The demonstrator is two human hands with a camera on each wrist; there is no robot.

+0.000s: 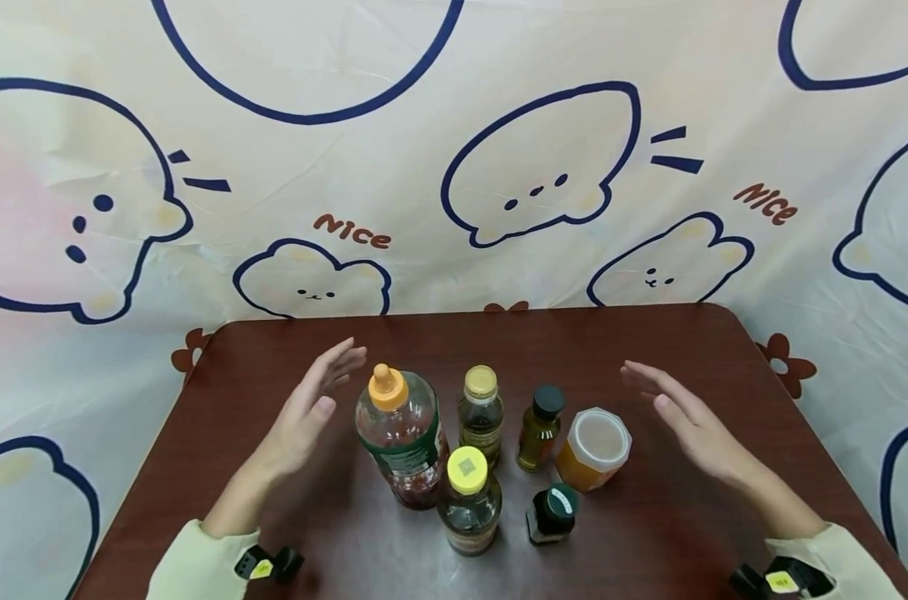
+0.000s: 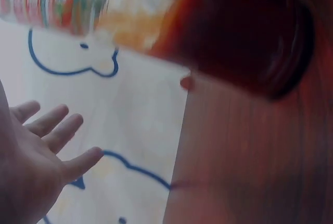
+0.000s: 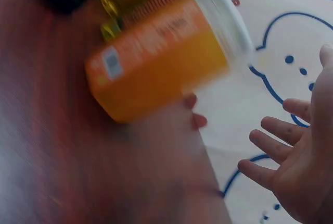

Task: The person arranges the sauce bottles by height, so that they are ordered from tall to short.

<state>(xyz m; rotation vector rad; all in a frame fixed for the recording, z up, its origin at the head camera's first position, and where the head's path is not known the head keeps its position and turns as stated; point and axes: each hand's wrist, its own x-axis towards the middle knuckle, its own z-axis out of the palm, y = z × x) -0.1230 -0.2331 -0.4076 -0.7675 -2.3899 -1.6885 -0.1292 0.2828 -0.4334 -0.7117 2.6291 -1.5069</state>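
Observation:
My left hand hovers left of a large clear bottle with an orange nozzle cap and green label; dark red contents show in the left wrist view. On the other side my right hand is held in the air, right of an orange jar with a white lid. Both hands have extended fingers and hold nothing. Between them stand two yellow-capped bottles, one behind and one in front, a dark-capped bottle of yellowish liquid, and a small dark bottle with a green cap.
The bottles and jar stand close together on a dark reddish-brown table with rounded far corners. Behind it hangs a pale cloth printed with blue-outlined cartoon shapes. Each wrist wears a black strapped device, the left one and the right one.

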